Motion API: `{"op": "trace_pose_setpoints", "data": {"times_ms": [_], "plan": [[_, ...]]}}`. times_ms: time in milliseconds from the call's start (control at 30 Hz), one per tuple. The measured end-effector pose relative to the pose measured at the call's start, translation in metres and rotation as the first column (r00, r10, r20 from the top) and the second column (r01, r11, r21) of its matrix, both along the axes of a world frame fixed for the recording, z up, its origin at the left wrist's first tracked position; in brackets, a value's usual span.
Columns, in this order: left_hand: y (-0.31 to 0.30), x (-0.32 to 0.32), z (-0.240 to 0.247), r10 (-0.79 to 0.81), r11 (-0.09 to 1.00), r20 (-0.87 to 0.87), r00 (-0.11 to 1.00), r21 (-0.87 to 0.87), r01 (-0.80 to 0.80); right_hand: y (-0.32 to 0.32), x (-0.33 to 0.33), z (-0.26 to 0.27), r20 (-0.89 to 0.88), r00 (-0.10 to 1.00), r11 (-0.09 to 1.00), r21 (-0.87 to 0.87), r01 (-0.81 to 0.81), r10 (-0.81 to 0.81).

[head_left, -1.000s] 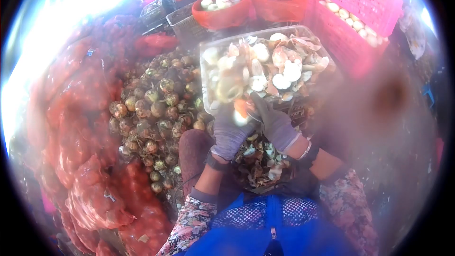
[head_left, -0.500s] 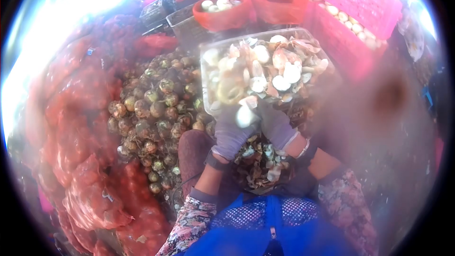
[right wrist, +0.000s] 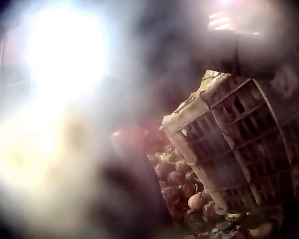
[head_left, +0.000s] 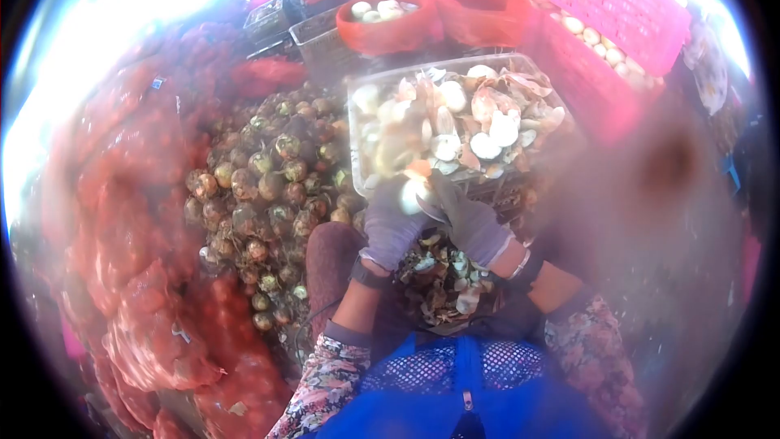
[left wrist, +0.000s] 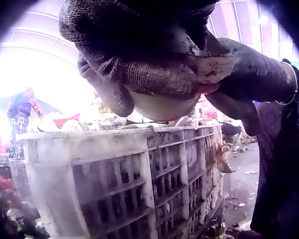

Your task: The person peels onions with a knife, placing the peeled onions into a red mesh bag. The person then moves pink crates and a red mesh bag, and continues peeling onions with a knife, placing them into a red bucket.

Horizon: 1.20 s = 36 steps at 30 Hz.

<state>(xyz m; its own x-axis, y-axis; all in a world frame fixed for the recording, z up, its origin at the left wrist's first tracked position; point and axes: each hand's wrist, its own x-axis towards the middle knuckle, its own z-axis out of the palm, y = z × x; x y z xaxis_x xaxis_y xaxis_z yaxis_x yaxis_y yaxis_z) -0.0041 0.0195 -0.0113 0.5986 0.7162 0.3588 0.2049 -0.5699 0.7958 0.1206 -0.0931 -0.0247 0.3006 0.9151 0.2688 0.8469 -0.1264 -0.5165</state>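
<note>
My gloved left hand [head_left: 390, 226] grips a peeled white onion [head_left: 412, 196] low in front of the crate. In the left wrist view the onion's pale underside shows beneath the curled fingers [left wrist: 157, 78]. The gloved right hand [head_left: 478, 229] meets it from the other side and holds a flat, stained, blade-like piece [left wrist: 217, 65] against the onion. A scrap of orange skin [head_left: 418, 168] stands up at the onion's top. Just beyond, a pale plastic crate [head_left: 354, 142] carries loose skins and several white onions [head_left: 486, 145]. Glare and blur hide the right hand in its wrist view.
Unpeeled onions [head_left: 268, 187] lie heaped at the left, beside red mesh sacks [head_left: 154, 293]. Red tubs [head_left: 386, 35] and pink crates [head_left: 617, 12] stand behind. Peelings [head_left: 447, 284] cover the ground between the knees. Another person [left wrist: 25, 114] stands far back.
The onion has turned in the left hand, and the orange skin on it shows at a changed angle. Both hands stay together near the crate's front edge. The view has shifted slightly.
</note>
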Motion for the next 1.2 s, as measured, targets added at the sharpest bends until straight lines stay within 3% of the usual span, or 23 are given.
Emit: {"op": "trace_pose_setpoints", "data": {"times_ms": [333, 400, 467, 567, 600, 667, 767, 867, 967, 1033, 1100, 1167, 1200], "plan": [[-0.014, 0.005, 0.010, 0.042, 0.995, -0.098, 0.994, 0.093, -0.033, 0.011, 0.009, -0.004, -0.177, 0.980, 0.992, -0.102, 0.073, -0.090], [-0.018, 0.003, 0.012, 0.031, 0.983, -0.053, 0.998, 0.184, -0.020, 0.027, 0.028, -0.016, -0.192, 0.981, 0.997, 0.062, 0.034, -0.022], [-0.024, 0.000, 0.025, -0.017, 0.968, -0.061, 0.998, 0.249, 0.032, 0.026, 0.040, -0.012, -0.495, 0.868, 0.976, 0.207, 0.070, 0.043], [-0.014, 0.003, 0.008, -0.077, 0.997, 0.181, 0.980, 0.021, 0.075, -0.001, 0.029, 0.031, -0.924, 0.381, 0.996, 0.018, 0.084, -0.015], [-0.011, 0.004, 0.001, -0.051, 0.998, 0.206, 0.977, -0.034, 0.059, -0.005, 0.032, 0.040, -0.930, 0.366, 0.999, -0.033, 0.027, -0.041], [-0.009, 0.003, 0.002, -0.028, 0.996, 0.186, 0.982, 0.092, 0.011, -0.009, 0.042, 0.054, -0.938, 0.336, 0.987, -0.129, -0.092, -0.091], [-0.011, 0.003, 0.005, -0.054, 0.980, 0.175, 0.983, 0.198, 0.019, -0.016, 0.027, 0.080, -0.942, 0.336, 1.000, 0.021, 0.020, 0.013], [-0.015, 0.001, 0.018, -0.092, 0.970, 0.128, 0.987, 0.234, 0.060, -0.007, 0.019, 0.056, -0.891, 0.451, 0.956, 0.181, 0.231, 0.060], [-0.017, 0.001, 0.019, -0.058, 0.973, 0.040, 0.997, 0.226, 0.048, -0.006, 0.020, 0.037, -0.577, 0.814, 0.912, 0.293, 0.286, -0.070], [-0.019, 0.001, 0.017, -0.037, 0.976, 0.017, 0.999, 0.217, 0.032, -0.001, 0.025, 0.026, -0.317, 0.943, 0.860, 0.450, 0.242, -0.100], [-0.020, 0.002, 0.014, -0.043, 0.977, 0.032, 0.999, 0.211, 0.035, -0.001, 0.029, 0.025, -0.390, 0.918, 0.859, 0.441, 0.260, -0.077], [-0.022, 0.002, 0.015, -0.111, 0.993, 0.158, 0.981, -0.034, 0.117, -0.009, 0.029, 0.048, -0.747, 0.665, 0.917, 0.255, 0.306, -0.014], [-0.023, 0.002, 0.016, -0.129, 0.974, 0.226, 0.966, -0.152, 0.166, -0.011, 0.029, 0.052, -0.775, 0.631, 0.898, 0.279, 0.340, 0.002]]}}
